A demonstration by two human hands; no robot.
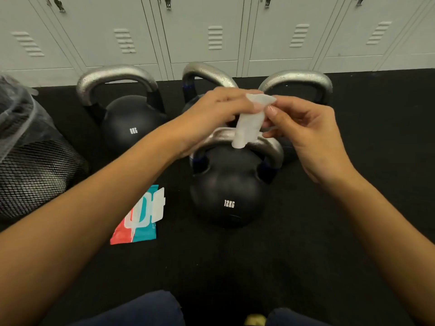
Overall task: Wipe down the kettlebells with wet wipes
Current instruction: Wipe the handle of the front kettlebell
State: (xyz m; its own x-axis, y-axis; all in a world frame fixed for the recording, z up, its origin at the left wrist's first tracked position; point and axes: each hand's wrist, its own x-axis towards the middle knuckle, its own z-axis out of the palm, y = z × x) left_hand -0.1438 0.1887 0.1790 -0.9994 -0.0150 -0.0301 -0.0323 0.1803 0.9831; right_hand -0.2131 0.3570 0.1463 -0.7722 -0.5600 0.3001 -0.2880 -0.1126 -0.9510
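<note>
I note both hands raised over the near 12KG kettlebell (228, 187), left hand (211, 114) and right hand (303, 132) each pinching a folded wet wipe (250, 121) at its top, apparently to unfold it before wiping. Three more kettlebells stand farther back. The wipe packet (138, 217) lies on the floor, near left, flap open.

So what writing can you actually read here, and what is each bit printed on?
"12KG": white, on the near kettlebell, below the hands.
"8KG", blurred, so the first digit is uncertain: white, on the far-left kettlebell.
Wipes packet: large white shapes on red and teal, not readable.
The two other kettlebells and the lockers show no readable text.
</note>
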